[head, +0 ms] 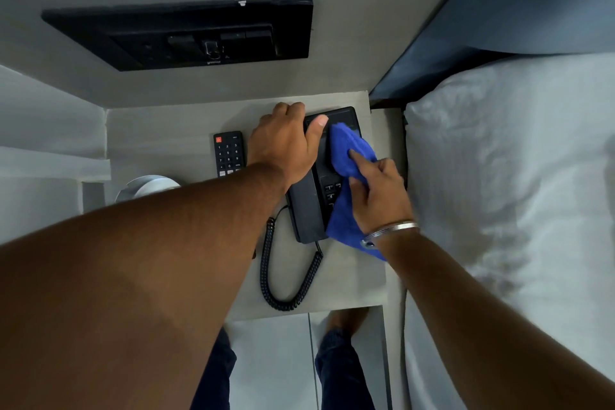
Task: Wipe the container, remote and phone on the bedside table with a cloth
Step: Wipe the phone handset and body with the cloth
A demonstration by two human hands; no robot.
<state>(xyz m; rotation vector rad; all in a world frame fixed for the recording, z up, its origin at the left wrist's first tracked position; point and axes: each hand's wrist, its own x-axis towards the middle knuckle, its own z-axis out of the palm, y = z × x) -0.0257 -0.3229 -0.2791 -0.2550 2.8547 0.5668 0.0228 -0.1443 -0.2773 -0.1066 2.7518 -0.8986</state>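
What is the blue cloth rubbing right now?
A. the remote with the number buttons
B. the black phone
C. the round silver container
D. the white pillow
B: the right hand presses the blue cloth onto the black phone, while the left hand grips the phone's far end; the remote lies untouched to the left.

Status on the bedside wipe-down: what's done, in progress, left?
In hand: the right hand presses the blue cloth onto the phone, while the left hand grips its top end. The remote and the container lie untouched beside it; one frame cannot show whether they are already wiped.
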